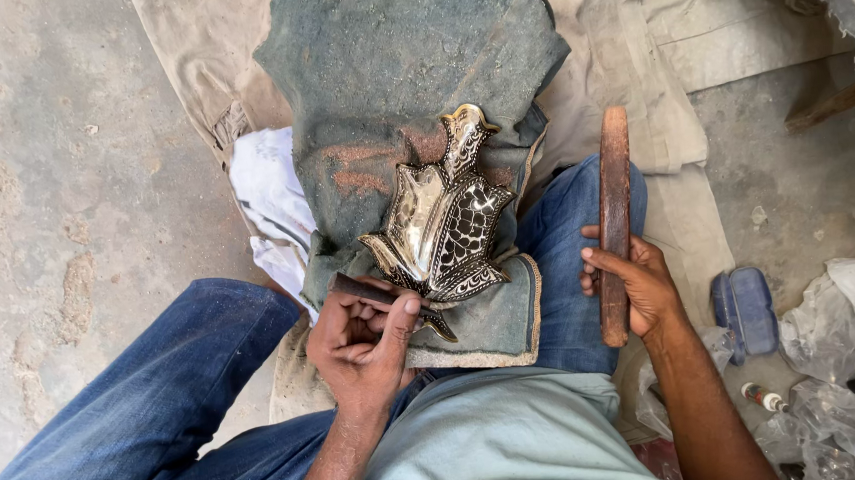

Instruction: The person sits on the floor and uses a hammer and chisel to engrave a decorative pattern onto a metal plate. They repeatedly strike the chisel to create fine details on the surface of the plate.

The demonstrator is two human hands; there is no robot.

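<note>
Chasing in hand: brass piece laid on lap pad, punch clenched in left hand, wooden mallet gripped in right hand; tip placement, seemingly at lower edge, wanted before striking.

Left hand: low centre of view, palm turned up toward the camera, fingers curled inward, thumb extended up and pressed along a thin dark tool; closed grip. Left forearm: bare, running down and slightly left to the bottom edge. Right hand: right of centre, back of hand outward, fingers wrapped round a wooden stick near its lower end, fingertips showing on its left side; closed grip. Right forearm: bare, angled down and right to the bottom edge. Hands well apart, roughly level. Legs: bent, knees spread, in blue denim.
</note>
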